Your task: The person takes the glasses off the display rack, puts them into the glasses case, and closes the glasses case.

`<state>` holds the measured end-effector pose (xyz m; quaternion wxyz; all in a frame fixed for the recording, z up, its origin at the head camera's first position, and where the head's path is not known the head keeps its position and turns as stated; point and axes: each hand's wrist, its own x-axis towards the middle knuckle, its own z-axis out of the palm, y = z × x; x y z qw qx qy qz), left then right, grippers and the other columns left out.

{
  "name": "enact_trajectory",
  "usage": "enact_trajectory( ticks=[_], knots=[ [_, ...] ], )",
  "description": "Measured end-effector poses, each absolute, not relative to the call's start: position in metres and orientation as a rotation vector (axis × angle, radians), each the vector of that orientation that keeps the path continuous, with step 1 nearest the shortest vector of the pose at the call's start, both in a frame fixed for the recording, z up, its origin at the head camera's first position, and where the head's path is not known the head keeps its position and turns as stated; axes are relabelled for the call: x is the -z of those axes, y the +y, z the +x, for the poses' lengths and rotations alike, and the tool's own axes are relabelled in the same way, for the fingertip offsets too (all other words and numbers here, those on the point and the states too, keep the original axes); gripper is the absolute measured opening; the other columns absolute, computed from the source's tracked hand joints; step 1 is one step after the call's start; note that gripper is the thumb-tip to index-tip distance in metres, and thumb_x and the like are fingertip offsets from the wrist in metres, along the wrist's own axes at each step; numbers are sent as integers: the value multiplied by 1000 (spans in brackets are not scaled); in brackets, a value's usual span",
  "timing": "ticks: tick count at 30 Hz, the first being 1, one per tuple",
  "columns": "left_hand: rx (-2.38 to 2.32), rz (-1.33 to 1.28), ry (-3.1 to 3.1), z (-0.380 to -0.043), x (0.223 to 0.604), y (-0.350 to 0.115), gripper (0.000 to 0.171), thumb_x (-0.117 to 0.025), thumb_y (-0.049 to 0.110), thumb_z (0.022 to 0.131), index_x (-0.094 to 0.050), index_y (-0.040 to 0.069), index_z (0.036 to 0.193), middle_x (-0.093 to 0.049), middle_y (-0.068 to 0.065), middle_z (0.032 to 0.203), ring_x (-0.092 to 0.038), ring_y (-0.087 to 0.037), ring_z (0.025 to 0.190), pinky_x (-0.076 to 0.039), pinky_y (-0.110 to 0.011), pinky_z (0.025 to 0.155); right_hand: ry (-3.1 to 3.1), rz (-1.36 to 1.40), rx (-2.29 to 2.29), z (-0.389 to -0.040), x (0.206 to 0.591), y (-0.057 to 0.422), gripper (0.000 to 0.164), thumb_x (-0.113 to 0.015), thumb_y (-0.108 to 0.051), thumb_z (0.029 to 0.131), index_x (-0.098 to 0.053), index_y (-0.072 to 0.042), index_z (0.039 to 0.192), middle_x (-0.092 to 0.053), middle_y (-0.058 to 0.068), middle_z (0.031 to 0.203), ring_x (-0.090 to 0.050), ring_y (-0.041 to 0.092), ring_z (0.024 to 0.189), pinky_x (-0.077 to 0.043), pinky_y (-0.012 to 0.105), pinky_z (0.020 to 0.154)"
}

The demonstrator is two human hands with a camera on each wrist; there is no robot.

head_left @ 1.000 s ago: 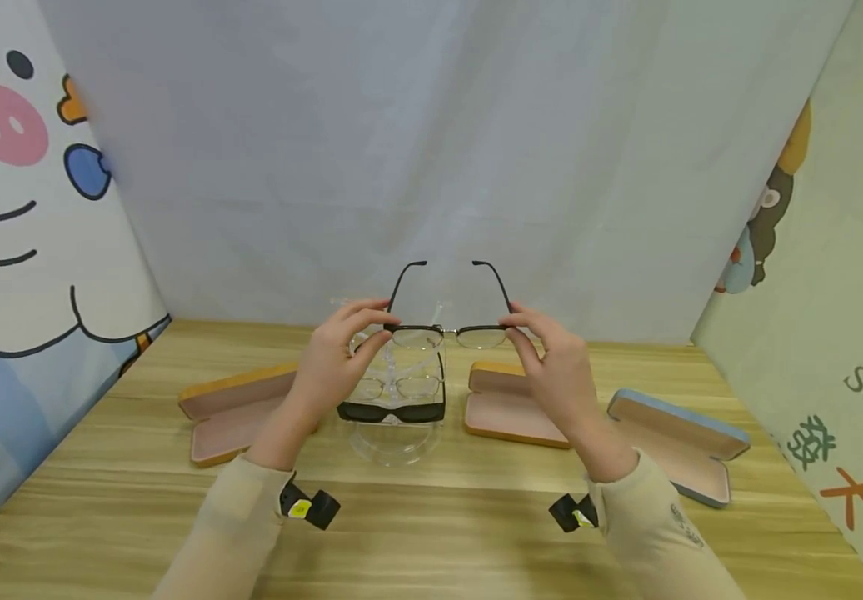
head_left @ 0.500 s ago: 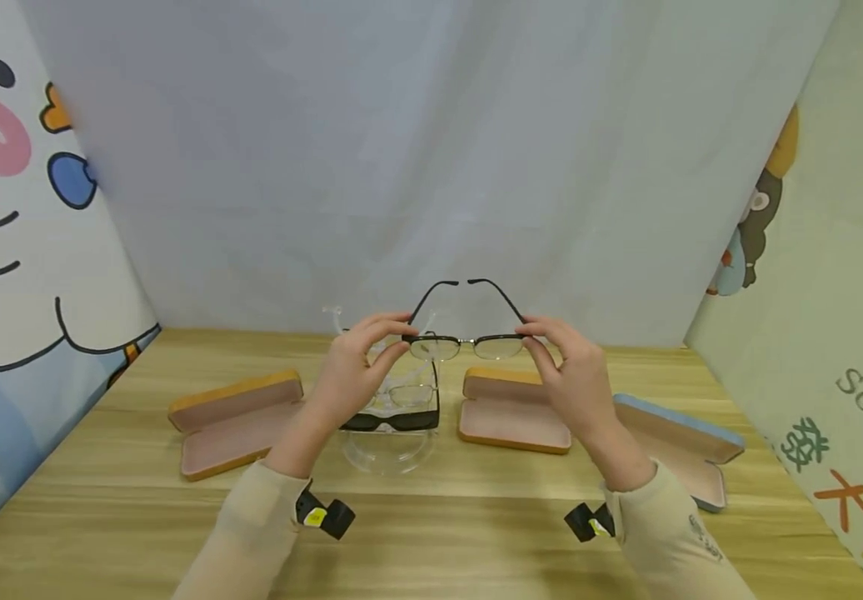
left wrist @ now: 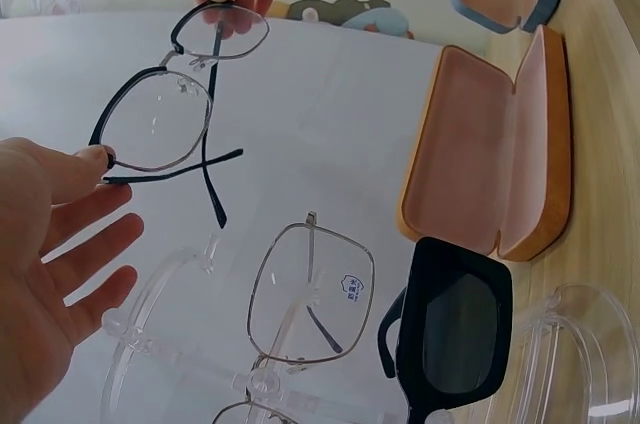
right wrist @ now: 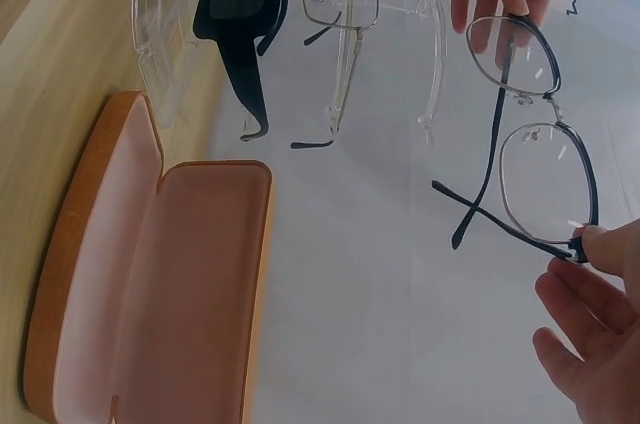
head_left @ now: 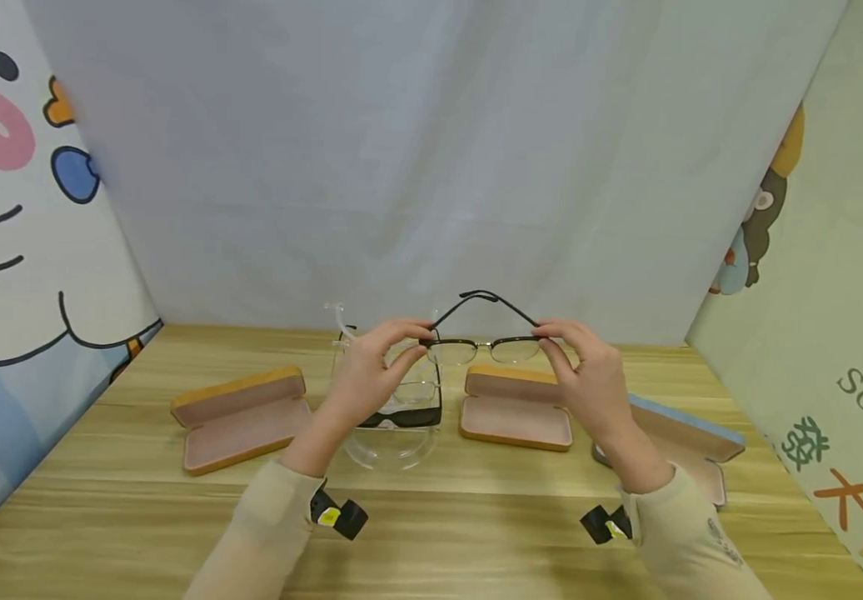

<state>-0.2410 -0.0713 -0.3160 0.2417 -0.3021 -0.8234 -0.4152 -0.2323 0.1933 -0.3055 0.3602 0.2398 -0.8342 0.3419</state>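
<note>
My left hand [head_left: 371, 379] and right hand [head_left: 592, 379] pinch the two hinge corners of black-and-silver half-rim eyeglasses [head_left: 484, 342], held level above the table. The temples [left wrist: 208, 134] are partly folded, and their tips cross. Just below and left, a clear display stand [head_left: 390, 454] carries black sunglasses [head_left: 416, 418]. Thin metal-framed glasses [left wrist: 374, 289] also sit on the stand in the left wrist view. My left forearm hides part of the stand in the head view. In the right wrist view, both hands' thumbs and fingertips meet the frame's ends.
An orange case [head_left: 247, 429] lies open on the wooden table [head_left: 461, 542] at the left. Another open orange case [head_left: 516, 419] stands right of the stand. Farther right, my forearm partly covers an open blue case [head_left: 690, 429]. A pale cloth [head_left: 431, 167] hangs behind.
Both hands have carried the eyeglasses right and slightly down, away from the stand. The temples have swung inward, from spread apart to crossing at their tips.
</note>
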Motion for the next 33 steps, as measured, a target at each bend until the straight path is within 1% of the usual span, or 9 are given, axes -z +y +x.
enact_trajectory(
  ticks=[10, 17, 18, 20, 21, 25, 27, 29, 33],
  knots=[
    [1095, -831, -2264, -241, 319, -58, 17, -61, 15, 87, -67, 15, 103, -66, 1, 101, -59, -14, 95, -48, -35, 84, -2216, 626, -849, -224, 307, 209, 15, -62, -4, 85, -67, -9, 97, -66, 5, 103, -61, 19, 97, -47, 26, 79],
    [1125, -869, -2257, -240, 323, -44, 19, -62, 11, 86, -67, 14, 104, -65, 1, 97, -58, -12, 88, -48, -31, 79, -2285, 570, -889, -218, 315, 223, 16, -60, -6, 87, -66, -10, 101, -65, 5, 105, -59, 16, 101, -44, 31, 79],
    [1123, -874, -2253, -240, 323, -42, 19, -62, 11, 86, -67, 14, 104, -65, 1, 96, -58, -11, 87, -48, -31, 77, -2294, 559, -891, -217, 315, 225, 16, -59, -7, 87, -66, -10, 101, -65, 5, 105, -59, 13, 98, -43, 31, 78],
    [1116, -892, -2247, -241, 323, -39, 18, -62, 11, 86, -67, 13, 103, -65, 1, 95, -57, -10, 85, -48, -28, 74, -2310, 533, -906, -216, 317, 228, 16, -58, -9, 89, -65, -10, 103, -65, 5, 106, -59, 7, 74, -44, 29, 70],
    [1107, -900, -2243, -241, 324, -37, 18, -62, 11, 86, -67, 13, 102, -65, 1, 95, -56, -10, 84, -47, -27, 72, -2317, 518, -919, -215, 318, 229, 16, -58, -10, 89, -64, -9, 104, -65, 5, 105, -58, 7, 75, -43, 29, 70],
    [1102, -897, -2239, -242, 327, -31, 16, -63, 11, 85, -68, 13, 100, -65, 1, 93, -54, -11, 84, -46, -29, 70, -2345, 471, -1007, -212, 321, 234, 17, -56, -13, 91, -56, -6, 106, -63, 6, 104, -60, 16, 83, -40, 23, 54],
    [1105, -884, -2240, -241, 328, -28, 16, -64, 11, 84, -68, 14, 99, -65, 0, 94, -54, -13, 86, -46, -31, 72, -2348, 462, -1060, -210, 322, 236, 17, -54, -13, 92, -52, -5, 107, -62, 6, 104, -54, 20, 108, -41, 21, 55],
    [1117, -879, -2245, -241, 329, -24, 16, -64, 11, 84, -68, 13, 99, -65, 0, 96, -54, -14, 89, -46, -32, 75, -2348, 457, -1113, -207, 322, 238, 17, -53, -12, 92, -50, -4, 107, -60, 5, 105, -53, 10, 108, -38, 20, 45],
    [1176, -878, -2269, -241, 331, -15, 16, -62, 10, 85, -68, 13, 100, -64, 0, 97, -55, -15, 93, -46, -33, 80, -2338, 442, -1216, -203, 325, 244, 19, -52, -10, 93, -48, -2, 109, -58, -1, 104, -48, -9, 102, -45, 15, 53]
  ],
)
